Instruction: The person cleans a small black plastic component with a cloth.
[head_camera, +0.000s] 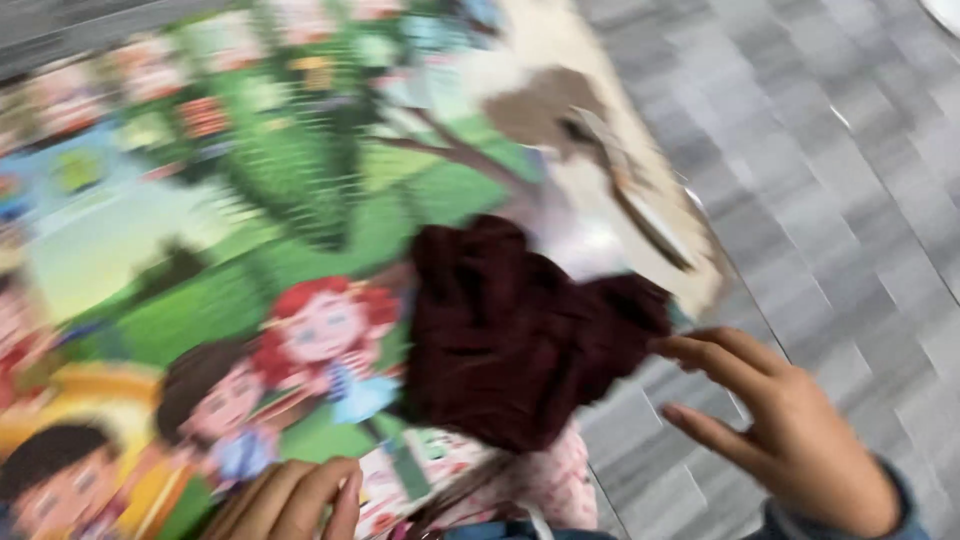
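A dark maroon knitted cloth lies crumpled on a colourful cartoon play mat. My right hand hovers at the cloth's right edge, fingers spread, fingertips almost touching it and holding nothing. My left hand rests at the bottom edge of the view on the mat, fingers curled, nothing visibly in it. A pink patterned cloth lies just below the maroon one. The whole view is motion-blurred.
A beige and brown piece of cloth or paper lies at the mat's far right edge, with a long thin strip across it. Grey tiled floor spreads to the right of the mat.
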